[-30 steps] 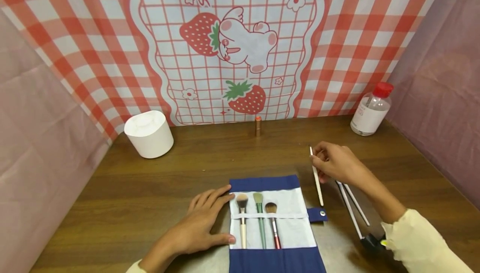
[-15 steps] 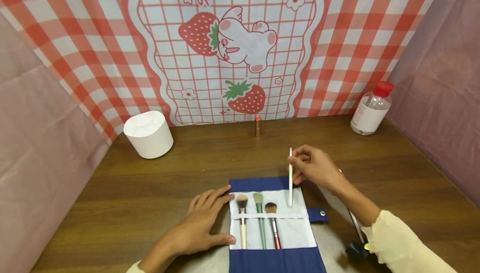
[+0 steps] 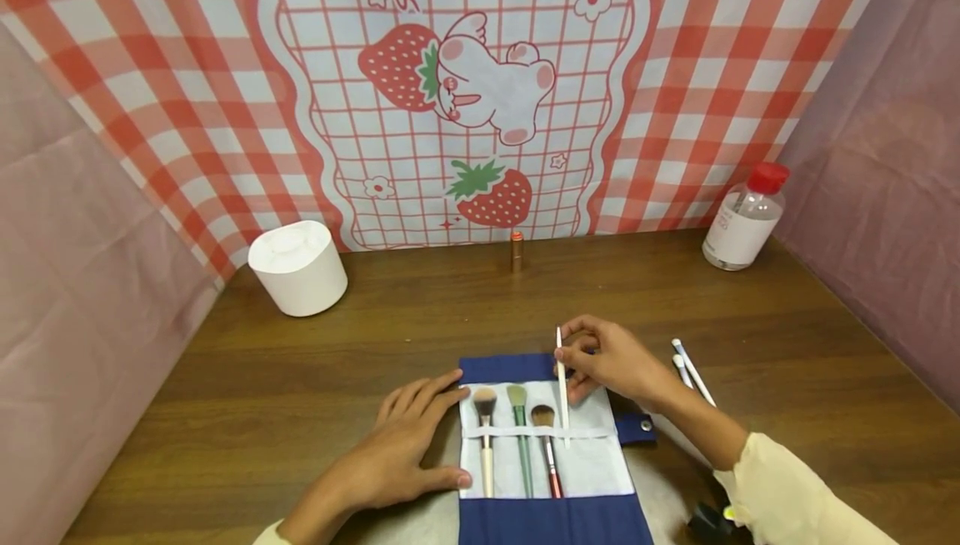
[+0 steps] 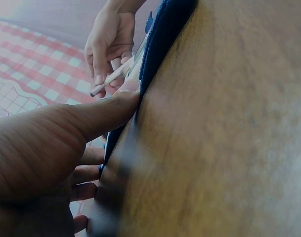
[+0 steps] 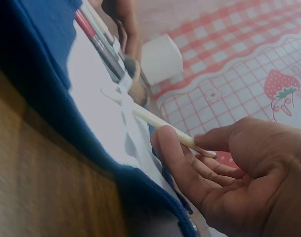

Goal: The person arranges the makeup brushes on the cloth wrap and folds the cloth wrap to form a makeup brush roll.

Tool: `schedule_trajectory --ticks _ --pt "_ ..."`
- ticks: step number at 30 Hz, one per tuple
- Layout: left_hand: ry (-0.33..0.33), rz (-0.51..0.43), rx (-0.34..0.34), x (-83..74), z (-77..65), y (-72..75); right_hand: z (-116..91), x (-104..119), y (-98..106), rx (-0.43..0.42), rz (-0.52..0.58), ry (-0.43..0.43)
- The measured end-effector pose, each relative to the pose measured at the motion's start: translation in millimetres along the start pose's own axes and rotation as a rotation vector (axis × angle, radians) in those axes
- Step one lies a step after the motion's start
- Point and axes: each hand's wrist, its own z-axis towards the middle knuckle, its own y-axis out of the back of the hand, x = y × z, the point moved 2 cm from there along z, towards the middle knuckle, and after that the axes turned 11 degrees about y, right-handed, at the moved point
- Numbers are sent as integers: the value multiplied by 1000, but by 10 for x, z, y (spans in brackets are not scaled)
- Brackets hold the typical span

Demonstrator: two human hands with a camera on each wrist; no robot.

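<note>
A blue and white brush roll (image 3: pixel 551 520) lies unfolded on the table. Under its white elastic band (image 3: pixel 603 432) sit a cream-handled makeup brush (image 3: pixel 486 424), a green brush (image 3: pixel 520 420) and a red-handled brush (image 3: pixel 547 441). My right hand (image 3: pixel 615 366) pinches a slim white makeup brush (image 3: pixel 562 399) between thumb and fingers, to the right of the red-handled one. In the right wrist view the slim brush's handle (image 5: pixel 155 118) passes under the band, its tip showing beyond. My left hand (image 3: pixel 393 453) rests with spread fingers against the roll's left edge.
Two thin white brushes (image 3: pixel 693 370) lie right of the roll, partly behind the right forearm. A black object (image 3: pixel 708 522) is near the right sleeve. Farther back stand a white container (image 3: pixel 300 270), a copper tube (image 3: pixel 517 252) and a red-capped bottle (image 3: pixel 742 224).
My right hand has carried the slim white brush leftward from beside the roll and then toward me, so its handle now reaches under the band. The left hand has stayed put.
</note>
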Motion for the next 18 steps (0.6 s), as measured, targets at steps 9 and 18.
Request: schedule_trajectory --ticks 9,18 --pt "-1 -2 -9 3 1 4 -85 15 -99 141 -16 -43" --pt "-5 -6 -5 -3 3 7 -177 52 -118 247 -259 30"
